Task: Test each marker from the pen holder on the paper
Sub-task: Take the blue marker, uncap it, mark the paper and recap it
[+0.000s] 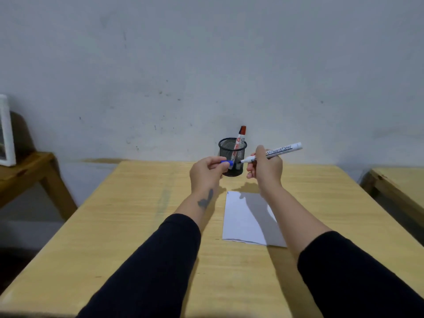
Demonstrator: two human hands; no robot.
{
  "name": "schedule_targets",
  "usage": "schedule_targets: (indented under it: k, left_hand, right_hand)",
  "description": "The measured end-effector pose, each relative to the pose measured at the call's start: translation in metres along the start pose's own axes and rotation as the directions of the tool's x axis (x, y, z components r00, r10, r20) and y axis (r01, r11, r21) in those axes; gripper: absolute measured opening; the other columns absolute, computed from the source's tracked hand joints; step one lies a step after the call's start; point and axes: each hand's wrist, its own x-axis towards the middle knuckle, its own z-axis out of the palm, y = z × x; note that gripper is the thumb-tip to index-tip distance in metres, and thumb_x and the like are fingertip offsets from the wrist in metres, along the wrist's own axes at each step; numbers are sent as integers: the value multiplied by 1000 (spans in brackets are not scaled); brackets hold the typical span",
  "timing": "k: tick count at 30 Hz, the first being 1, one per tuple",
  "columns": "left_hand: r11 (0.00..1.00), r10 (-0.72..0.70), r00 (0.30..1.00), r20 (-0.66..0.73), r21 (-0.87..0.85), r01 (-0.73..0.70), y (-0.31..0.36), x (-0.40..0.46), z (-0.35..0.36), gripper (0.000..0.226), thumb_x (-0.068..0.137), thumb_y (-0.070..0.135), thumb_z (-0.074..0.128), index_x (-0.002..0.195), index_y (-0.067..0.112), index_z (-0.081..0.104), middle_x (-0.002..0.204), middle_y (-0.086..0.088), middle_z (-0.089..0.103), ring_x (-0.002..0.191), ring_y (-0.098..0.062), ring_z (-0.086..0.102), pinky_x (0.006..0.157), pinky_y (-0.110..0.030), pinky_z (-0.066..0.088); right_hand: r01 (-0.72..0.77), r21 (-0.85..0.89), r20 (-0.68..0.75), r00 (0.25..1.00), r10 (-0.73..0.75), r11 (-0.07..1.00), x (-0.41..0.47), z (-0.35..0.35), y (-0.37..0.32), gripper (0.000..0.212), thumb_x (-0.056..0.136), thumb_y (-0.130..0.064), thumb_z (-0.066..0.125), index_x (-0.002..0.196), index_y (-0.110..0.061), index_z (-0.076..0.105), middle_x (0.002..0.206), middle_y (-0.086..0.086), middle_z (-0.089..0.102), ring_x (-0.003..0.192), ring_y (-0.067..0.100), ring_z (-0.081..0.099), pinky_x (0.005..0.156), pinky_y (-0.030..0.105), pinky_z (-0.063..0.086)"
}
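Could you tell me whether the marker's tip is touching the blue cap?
Apart: the head view shows a small gap between the marker tip and the blue cap.

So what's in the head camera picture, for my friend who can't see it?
The right hand holds an uncapped white marker, while the left hand holds its blue cap. Behind stands a mesh pen holder with a red marker, above paper.

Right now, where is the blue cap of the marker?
In the head view, the blue cap is pinched in the left hand, above the table, just left of the uncapped marker in the right hand.
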Motion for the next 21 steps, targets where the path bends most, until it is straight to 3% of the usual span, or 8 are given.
schedule_targets:
  k: [3,8,13,17,21]
  left_hand:
    - [996,22,1000,19,-87,-21,6,-7,3,12,84,6,68,95,8,70,74,2,69,66,-4,66,55,-10,49]
    - [990,34,997,70,-141,-24,11,-15,6,12,86,7,67,84,18,69,75,3,70,66,-2,67,57,-11,49]
    - [995,95,984,150,-33,-91,15,-23,9,15,86,4,65,100,1,70,67,0,66,51,5,61,54,-9,47]
    - [990,128,981,149,43,-136,16,-24,11,8,85,7,66,88,12,72,61,1,64,53,-3,56,56,-13,47]
    - [993,97,990,104,53,-103,9,-28,11,9,86,7,65,85,12,71,60,1,61,54,-7,53,58,-20,47]
  right_hand:
    - [19,21,2,1000,-19,1000,-6,0,-9,32,91,-19,48,61,-9,55,45,6,54,27,13,41,37,24,40]
    - [32,29,25,999,-33,999,-16,-1,-14,32,90,-18,48,60,-9,55,46,7,52,28,14,40,36,23,37]
    - [1,26,61,998,-3,1000,-26,-1,-17,31,89,-16,47,60,-8,53,47,8,47,31,13,37,34,19,30]
    - [-45,30,105,994,42,999,-27,-2,-18,31,91,-15,45,61,-9,50,50,7,44,33,10,36,35,17,29]
    - [-78,-11,137,987,78,997,-27,0,-10,31,92,-17,45,62,-8,49,50,8,44,34,11,37,35,17,31]
